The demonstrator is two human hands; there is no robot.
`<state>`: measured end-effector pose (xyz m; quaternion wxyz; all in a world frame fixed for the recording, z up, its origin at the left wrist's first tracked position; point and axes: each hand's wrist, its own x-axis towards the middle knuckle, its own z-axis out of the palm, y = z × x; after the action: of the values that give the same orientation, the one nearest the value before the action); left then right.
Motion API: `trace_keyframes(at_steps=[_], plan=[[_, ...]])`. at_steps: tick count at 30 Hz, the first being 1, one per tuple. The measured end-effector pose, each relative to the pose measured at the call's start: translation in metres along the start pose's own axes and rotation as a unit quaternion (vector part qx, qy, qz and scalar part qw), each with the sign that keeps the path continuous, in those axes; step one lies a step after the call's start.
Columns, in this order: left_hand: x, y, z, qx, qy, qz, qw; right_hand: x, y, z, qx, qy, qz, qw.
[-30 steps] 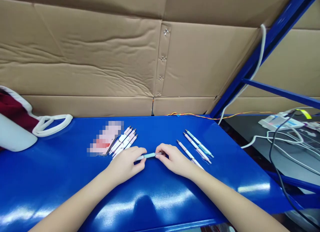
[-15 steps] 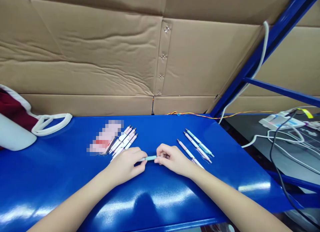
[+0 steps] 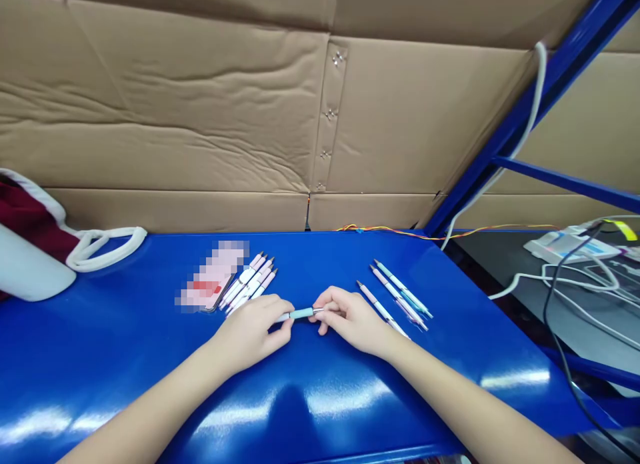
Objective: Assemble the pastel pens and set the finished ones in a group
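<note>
My left hand (image 3: 255, 331) and my right hand (image 3: 350, 317) both pinch one pale teal pen (image 3: 301, 313) just above the blue table (image 3: 125, 357). The left fingers hold its barrel end, the right fingers hold its metal tip end. The pen lies nearly level between the two hands. A bundle of several pink and white pens (image 3: 249, 285) lies just beyond my left hand. A few loose pens (image 3: 399, 295), pink and teal, lie to the right of my right hand.
A blurred pink packet (image 3: 210, 284) lies left of the pen bundle. A white and dark red bag with cord handles (image 3: 40, 251) sits at the far left. Cardboard sheets (image 3: 200, 117) form the back wall. Cables and a white device (image 3: 570, 247) cover the grey surface to the right, past a blue frame post (image 3: 505, 137).
My hands have drawn a little closer together along the teal pen, so less of it shows between them. Otherwise only the view shifted slightly.
</note>
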<state>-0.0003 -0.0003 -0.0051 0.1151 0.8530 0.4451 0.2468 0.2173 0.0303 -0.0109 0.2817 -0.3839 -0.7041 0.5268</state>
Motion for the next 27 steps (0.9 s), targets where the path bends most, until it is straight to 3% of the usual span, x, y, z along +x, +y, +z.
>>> trace_keyframes(at_steps=[10,16,22,27], plan=[[0.0000,-0.0014,-0.0026,-0.040,-0.025,0.000,0.999,0.0012,0.0027,-0.0002,0.074,-0.014,-0.011,0.997],[-0.0009,-0.0007,-0.0016,-0.010,-0.018,0.011,1.000,0.0000,0.0034,-0.0005,-0.033,-0.008,-0.011,0.999],[-0.0010,0.0005,-0.0031,0.011,-0.017,0.015,1.000,-0.0022,-0.0009,-0.0026,-0.156,-0.002,-0.060,0.986],[-0.0004,-0.0006,-0.0057,-0.040,-0.036,0.001,0.999,-0.0027,-0.0012,-0.0009,-0.067,-0.012,-0.055,0.996]])
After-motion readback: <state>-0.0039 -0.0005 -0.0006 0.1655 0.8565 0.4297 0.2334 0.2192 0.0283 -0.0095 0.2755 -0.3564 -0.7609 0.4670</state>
